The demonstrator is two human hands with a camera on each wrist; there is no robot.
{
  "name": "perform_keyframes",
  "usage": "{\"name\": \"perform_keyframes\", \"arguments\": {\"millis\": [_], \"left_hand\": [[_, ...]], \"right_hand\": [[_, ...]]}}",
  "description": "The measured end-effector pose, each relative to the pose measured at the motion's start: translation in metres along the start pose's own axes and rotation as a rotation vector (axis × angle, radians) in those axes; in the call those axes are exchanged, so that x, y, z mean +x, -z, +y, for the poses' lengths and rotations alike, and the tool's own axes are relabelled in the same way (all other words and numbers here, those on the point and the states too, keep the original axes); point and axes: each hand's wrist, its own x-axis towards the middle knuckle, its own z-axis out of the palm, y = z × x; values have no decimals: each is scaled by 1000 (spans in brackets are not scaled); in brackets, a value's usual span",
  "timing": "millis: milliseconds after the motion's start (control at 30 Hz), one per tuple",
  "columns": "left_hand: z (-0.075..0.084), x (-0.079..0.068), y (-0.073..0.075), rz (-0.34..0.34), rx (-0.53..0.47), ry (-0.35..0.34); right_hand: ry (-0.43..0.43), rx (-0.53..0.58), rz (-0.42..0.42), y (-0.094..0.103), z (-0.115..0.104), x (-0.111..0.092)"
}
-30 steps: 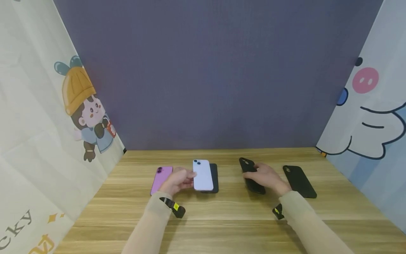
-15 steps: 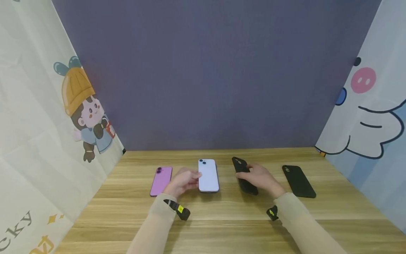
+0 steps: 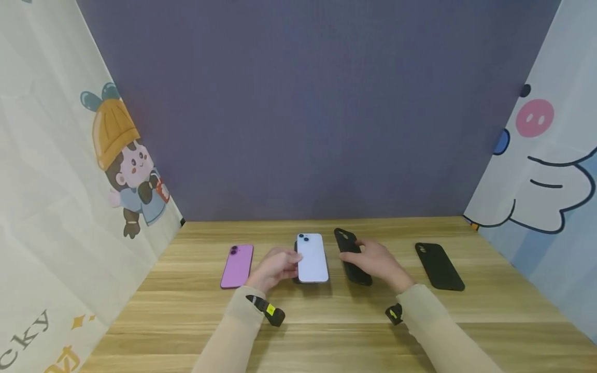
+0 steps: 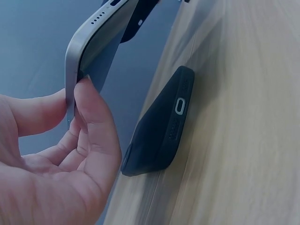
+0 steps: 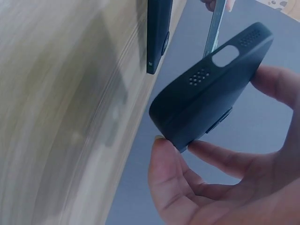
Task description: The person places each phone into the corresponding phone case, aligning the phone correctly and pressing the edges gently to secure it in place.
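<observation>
Pinching the white phone (image 3: 313,258) by its left edge, my left grip (image 3: 277,267) holds it above the worktop (image 3: 326,321), camera end away from the wearer. My right grip (image 3: 375,260) grasps a black case (image 5: 206,103) by its edges; the right wrist view shows the oval opening and rows of small holes at its lower end. The white phone and this case hang near one another, apart, the case tilted. From the left wrist, I see a dark-cased phone (image 4: 157,133) resting on the worktop; in the head view the white phone mostly hides it. Farther out, a pink phone (image 3: 237,266) lies to the left and a second black case (image 3: 440,266) to the right. Behind all stands a grey-blue panel (image 3: 322,114), flanked by cartoon-printed sheets (image 3: 42,171).
</observation>
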Motion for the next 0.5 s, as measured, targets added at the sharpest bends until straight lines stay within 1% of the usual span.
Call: {"name": "perform_keyframes", "arguments": {"millis": [267, 500], "left_hand": [[0, 1, -5, -8, -19, -19], [0, 3, -10, -35, -34, -24]], "right_hand": [[-9, 2, 6, -6, -12, -1], [-10, 23, 16, -10, -15, 1]]}}
